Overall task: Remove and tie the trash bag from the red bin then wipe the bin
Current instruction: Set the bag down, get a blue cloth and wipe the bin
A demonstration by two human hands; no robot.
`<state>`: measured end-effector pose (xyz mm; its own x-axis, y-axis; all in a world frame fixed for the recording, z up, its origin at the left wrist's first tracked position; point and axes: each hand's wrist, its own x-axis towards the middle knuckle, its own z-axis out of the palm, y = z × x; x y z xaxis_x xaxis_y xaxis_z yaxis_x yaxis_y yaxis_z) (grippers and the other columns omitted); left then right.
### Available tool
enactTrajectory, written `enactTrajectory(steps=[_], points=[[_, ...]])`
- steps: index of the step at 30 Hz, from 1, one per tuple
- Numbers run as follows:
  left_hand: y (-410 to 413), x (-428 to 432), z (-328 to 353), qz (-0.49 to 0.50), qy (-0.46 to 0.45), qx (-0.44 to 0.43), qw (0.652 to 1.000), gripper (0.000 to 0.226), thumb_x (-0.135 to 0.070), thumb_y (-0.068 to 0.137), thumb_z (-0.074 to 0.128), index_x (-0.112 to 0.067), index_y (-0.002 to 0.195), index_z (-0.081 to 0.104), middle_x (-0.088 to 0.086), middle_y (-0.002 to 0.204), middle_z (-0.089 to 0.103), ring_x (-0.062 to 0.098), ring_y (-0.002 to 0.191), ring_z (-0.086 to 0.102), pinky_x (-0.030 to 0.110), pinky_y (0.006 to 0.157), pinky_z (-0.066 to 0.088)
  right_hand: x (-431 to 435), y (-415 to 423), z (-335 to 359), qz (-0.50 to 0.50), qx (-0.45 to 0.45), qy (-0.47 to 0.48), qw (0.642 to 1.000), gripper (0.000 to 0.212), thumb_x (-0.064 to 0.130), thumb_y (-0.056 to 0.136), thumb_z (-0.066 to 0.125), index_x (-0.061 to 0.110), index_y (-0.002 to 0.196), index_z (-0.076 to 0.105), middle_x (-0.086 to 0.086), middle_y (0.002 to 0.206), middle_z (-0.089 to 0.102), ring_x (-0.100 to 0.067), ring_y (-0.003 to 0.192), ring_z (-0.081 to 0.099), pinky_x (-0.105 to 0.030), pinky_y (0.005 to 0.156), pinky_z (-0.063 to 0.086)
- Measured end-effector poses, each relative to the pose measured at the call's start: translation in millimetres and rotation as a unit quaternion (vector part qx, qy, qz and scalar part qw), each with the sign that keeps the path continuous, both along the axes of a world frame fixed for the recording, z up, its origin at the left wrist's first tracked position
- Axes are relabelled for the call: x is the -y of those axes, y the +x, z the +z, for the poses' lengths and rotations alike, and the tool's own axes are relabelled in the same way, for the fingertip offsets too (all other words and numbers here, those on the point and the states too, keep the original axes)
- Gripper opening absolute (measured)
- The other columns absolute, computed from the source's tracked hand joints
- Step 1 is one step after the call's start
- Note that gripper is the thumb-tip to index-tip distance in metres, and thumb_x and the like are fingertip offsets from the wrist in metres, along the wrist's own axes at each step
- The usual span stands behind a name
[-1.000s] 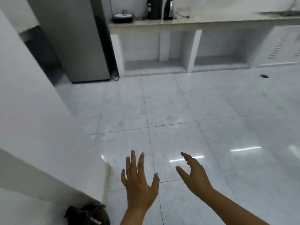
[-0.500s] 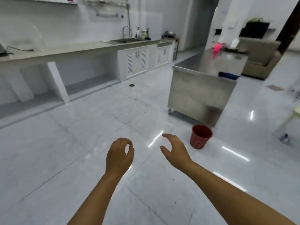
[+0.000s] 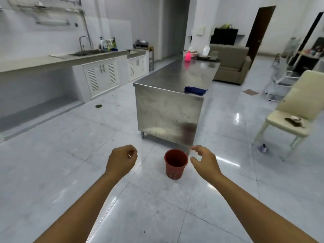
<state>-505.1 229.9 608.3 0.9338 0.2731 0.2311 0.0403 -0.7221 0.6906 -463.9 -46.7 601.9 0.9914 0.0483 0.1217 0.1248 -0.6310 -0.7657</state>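
Your right fingers [image 3: 196, 149] spread loosely, left hand [image 3: 121, 159] curled, both empty; you're approaching the red bin [image 3: 175, 163] before the steel tabletop [image 3: 175, 78]. Next, I'd check its rim for a bag.

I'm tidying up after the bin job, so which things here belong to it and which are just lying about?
Part of the job: red bin; blue cloth, likely for wiping.

Lying about: pink bottle; chair; sofa; crumpled scrap on the floor.
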Motion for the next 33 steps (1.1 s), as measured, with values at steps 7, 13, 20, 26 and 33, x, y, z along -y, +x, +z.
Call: enactTrajectory(steps=[7,13,20,26,33], points=[[236.2,85.5,18.0,-0.082,-0.024,0.03,0.996,0.012,-0.017,0.078,0.063,-0.019,0.067,0.065,-0.004,0.06,0.063,0.011,0.058,0.059,0.019,0.055,0.043,70.3,185.4,5.5,-0.044,-0.016,-0.008,0.999,0.03,0.014,0.086,0.061,0.021,0.115,0.06,-0.004,0.118,0.059,-0.015,0.103,0.054,-0.024,0.081,0.041],[407.9,142.5,37.3,-0.127,-0.026,-0.009,0.991,0.007,-0.021,0.082,0.062,-0.02,0.077,0.068,-0.002,0.073,0.067,0.015,0.069,0.061,0.021,0.057,0.043,123.1,336.3,37.2,-0.073,-0.038,-0.023,0.996,0.028,0.015,0.086,0.061,0.02,0.114,0.06,-0.006,0.119,0.059,-0.019,0.103,0.057,-0.022,0.077,0.039],[576.4,218.0,22.3,-0.159,0.074,-0.094,0.98,0.046,-0.025,0.082,0.06,-0.019,0.127,0.053,0.009,0.131,0.048,0.026,0.118,0.048,0.037,0.094,0.044,174.0,482.9,24.7,-0.089,-0.041,0.003,0.995,0.03,0.017,0.087,0.059,0.019,0.117,0.059,-0.007,0.119,0.058,-0.018,0.1,0.054,-0.025,0.075,0.042],[693.2,290.2,-12.1,-0.12,0.075,-0.105,0.984,0.058,-0.026,0.084,0.06,-0.021,0.139,0.041,0.009,0.146,0.035,0.028,0.132,0.036,0.042,0.107,0.036,212.8,613.5,-3.1,-0.025,-0.046,0.014,0.999,0.031,0.018,0.088,0.059,0.019,0.119,0.057,-0.007,0.119,0.057,-0.019,0.103,0.055,-0.025,0.077,0.044],[808.0,349.4,-51.8,-0.091,0.115,-0.158,0.976,0.071,-0.038,0.086,0.059,-0.026,0.146,0.024,0.012,0.157,0.012,0.036,0.138,0.026,0.042,0.11,0.031,257.8,736.5,-14.5,0.043,-0.09,0.01,0.995,0.026,0.017,0.088,0.057,0.021,0.114,0.059,-0.005,0.115,0.057,-0.017,0.099,0.056,-0.019,0.064,0.043]])
